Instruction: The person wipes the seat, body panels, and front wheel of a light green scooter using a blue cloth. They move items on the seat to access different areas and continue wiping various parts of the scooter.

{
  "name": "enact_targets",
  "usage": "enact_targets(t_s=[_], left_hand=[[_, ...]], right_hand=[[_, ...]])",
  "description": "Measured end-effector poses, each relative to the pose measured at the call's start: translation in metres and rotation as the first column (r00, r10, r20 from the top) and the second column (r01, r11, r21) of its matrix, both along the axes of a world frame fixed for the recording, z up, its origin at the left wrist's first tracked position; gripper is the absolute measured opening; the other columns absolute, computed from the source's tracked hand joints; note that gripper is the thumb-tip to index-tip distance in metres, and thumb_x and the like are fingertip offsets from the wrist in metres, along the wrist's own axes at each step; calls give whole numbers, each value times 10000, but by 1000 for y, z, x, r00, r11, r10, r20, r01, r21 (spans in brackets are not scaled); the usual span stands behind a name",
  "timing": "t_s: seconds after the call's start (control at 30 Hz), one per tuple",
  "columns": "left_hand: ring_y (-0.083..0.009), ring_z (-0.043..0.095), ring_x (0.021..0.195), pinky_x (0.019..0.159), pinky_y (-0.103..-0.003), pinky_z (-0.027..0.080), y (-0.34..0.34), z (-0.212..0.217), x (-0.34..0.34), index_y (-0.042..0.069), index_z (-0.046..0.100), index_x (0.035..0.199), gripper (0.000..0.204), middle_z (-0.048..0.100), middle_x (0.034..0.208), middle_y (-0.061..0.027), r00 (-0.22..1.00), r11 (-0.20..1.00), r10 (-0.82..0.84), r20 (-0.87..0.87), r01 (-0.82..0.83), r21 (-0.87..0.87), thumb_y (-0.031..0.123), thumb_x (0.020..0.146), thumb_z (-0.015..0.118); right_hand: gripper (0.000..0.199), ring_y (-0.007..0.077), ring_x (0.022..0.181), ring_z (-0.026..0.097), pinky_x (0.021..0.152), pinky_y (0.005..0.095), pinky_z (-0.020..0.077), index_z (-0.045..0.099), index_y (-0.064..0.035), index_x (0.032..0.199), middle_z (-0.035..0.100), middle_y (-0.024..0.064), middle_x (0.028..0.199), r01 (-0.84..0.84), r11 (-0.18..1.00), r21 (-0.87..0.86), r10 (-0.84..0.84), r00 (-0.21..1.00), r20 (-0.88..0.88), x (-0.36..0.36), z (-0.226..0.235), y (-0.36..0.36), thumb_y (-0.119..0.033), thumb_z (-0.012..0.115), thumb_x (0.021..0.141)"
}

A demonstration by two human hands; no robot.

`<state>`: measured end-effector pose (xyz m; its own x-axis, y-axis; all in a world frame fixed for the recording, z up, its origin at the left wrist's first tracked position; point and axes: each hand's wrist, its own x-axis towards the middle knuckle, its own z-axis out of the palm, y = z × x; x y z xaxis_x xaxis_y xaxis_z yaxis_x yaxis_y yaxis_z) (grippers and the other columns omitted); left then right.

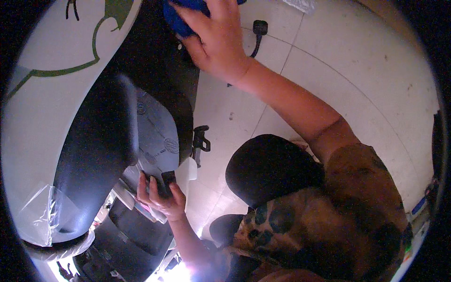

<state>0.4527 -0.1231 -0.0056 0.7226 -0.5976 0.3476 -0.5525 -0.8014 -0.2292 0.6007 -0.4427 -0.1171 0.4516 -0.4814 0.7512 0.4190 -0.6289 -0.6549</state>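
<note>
One right hand [218, 41] spread on cropped blue cloth [175, 22], left hand [165, 202] curled, hold unclear

Matt blue cloth [174, 21], glossy plastic film [37, 215]

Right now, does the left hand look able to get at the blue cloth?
Probably not easily: the right hand lies over the blue cloth, and the left hand is well apart from it, at a small black part.

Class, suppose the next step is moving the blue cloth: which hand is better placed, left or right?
Right, most likely: the right hand has its fingers spread on the blue cloth. The left hand is well away, lower in the view, at a small black object.
</note>
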Motion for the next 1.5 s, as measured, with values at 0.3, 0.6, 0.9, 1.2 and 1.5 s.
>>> enact_targets(t_s=[0.3, 0.6, 0.9, 1.2, 1.5], left_hand=[[-352, 513, 1126, 937, -476, 374, -1, -5, 2, 93, 452, 1300, 446, 504, 1307, -218, 1000, 1000, -7, 13, 7, 3, 356, 953, 551], [-373, 528, 1106, 908, -478, 393, -2, -4, 1, 81, 461, 1281, 439, 511, 1297, -234, 1000, 1000, 6, 2, -6, -10, 361, 955, 550], [-388, 531, 1106, 905, -484, 404, -4, -2, 2, 77, 473, 1275, 442, 532, 1277, -252, 1000, 1000, 6, 26, -6, 9, 380, 960, 541], [-375, 535, 1102, 905, -467, 396, -1, -2, 0, 86, 465, 1294, 447, 513, 1302, -236, 999, 1000, 0, 42, -1, 25, 361, 951, 550], [-378, 540, 1088, 889, -477, 417, 0, -1, -1, 92, 451, 1309, 462, 519, 1293, -224, 998, 1000, -19, 56, 18, 20, 355, 945, 560]], right_hand=[[435, 392, 1108, 549, 948, 463, 454, 621, -56, 1182, 561, 205, 1230, -84, 900, 428, 216, 939, -269, -66, -125, 37, -195, 733, 786], [498, 145, 928, 645, 806, 288, 534, 556, -51, 1317, 669, 87, 1099, -268, 405, 874, 727, 674, -130, 6, -113, 6, -362, 636, 936], [351, 358, 1121, 589, 917, 454, 508, 644, -68, 1170, 621, 196, 1200, -374, 917, 135, 357, 626, -693, 66, -157, 22, -283, 594, 897], [338, 383, 976, 627, 837, 475, 531, 670, -93, 1124, 618, 185, 1097, -395, 917, -53, 278, 730, -625, 57, -179, 9, -279, 630, 843], [342, 290, 787, 674, 756, 376, 542, 648, -91, 1154, 677, 127, 926, 78, 683, 726, 469, 716, -518, -49, -118, -7, -224, 715, 846]])
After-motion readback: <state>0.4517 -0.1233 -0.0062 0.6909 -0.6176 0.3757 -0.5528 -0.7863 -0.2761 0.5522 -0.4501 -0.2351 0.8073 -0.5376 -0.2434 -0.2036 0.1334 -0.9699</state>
